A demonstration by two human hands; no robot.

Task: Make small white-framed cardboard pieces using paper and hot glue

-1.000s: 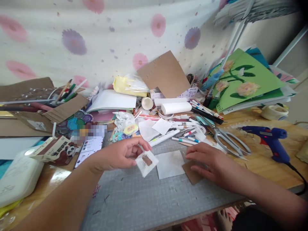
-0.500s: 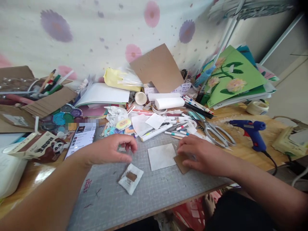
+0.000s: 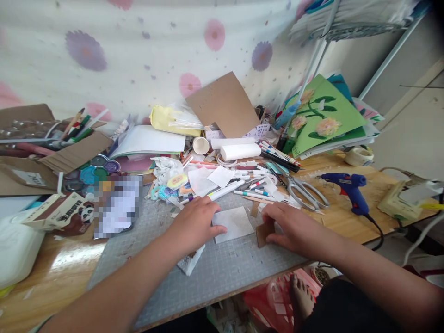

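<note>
My left hand (image 3: 197, 226) is at the left edge of a white paper piece (image 3: 236, 224) on the grey cutting mat (image 3: 166, 300), its thumb and fingers apart. Whether its fingertips touch the paper cannot be seen clearly. Just right of the paper, my right hand (image 3: 286, 226) grips a small brown cardboard piece (image 3: 262, 235) between thumb and fingers. Partly hidden under my left hand and wrist lies a small white-wrapped square (image 3: 190, 262) with brown in its middle.
Behind the mat lie pens, paper scraps and white rolls (image 3: 241, 151). Large scissors (image 3: 307, 194) and a blue glue gun (image 3: 347, 187) lie to the right. A blurred phone (image 3: 120, 208), a panda-printed carton (image 3: 65, 215) and a cardboard box (image 3: 27, 173) stand left.
My left hand has moved right, from above the wrapped square to the white paper's left edge. My right hand stays at the cardboard piece, which has shifted slightly. The view has moved a little.
</note>
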